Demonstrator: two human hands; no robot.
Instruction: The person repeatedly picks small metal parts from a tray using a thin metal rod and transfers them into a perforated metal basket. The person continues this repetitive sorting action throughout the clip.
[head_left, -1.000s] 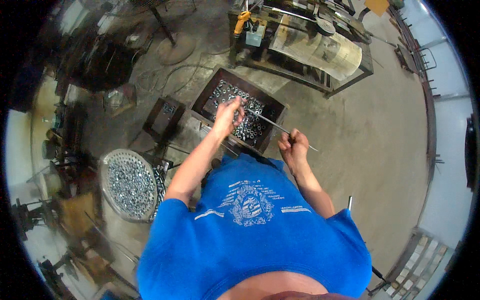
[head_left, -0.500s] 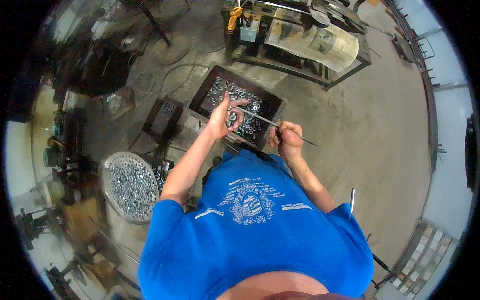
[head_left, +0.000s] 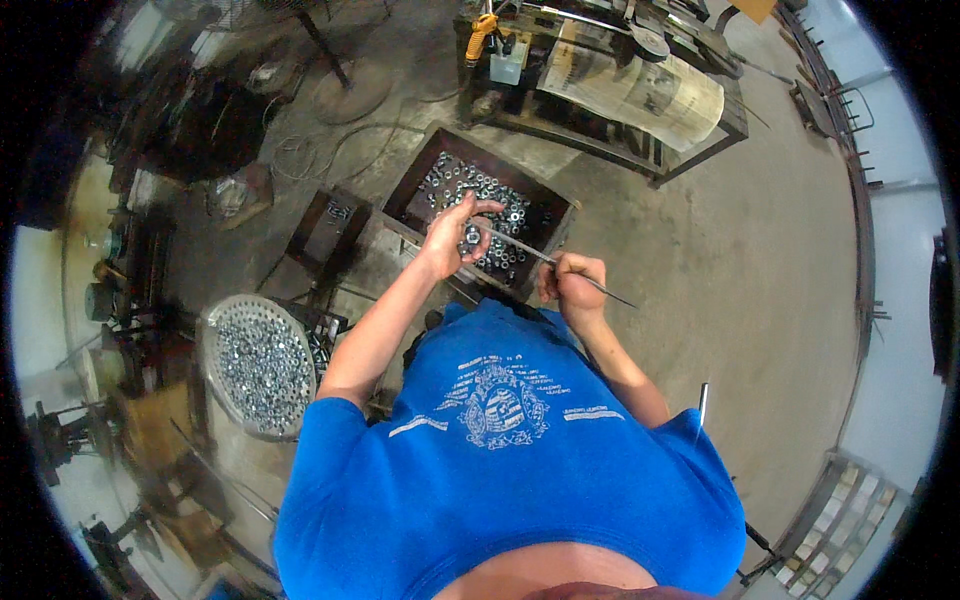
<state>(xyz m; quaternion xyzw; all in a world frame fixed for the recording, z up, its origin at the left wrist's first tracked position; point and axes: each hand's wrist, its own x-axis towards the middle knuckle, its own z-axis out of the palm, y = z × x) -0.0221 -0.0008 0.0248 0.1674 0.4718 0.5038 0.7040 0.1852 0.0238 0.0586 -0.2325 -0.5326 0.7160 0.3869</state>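
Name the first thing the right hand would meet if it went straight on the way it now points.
Going up and to the left, the right hand would probably first meet the right rim of the dark brown, open-topped rectangular box, though depth is unclear and it might pass above.

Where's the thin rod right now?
In the head view, the rod is right of centre in the right hand, slanting up-left over the bin toward the left hand.
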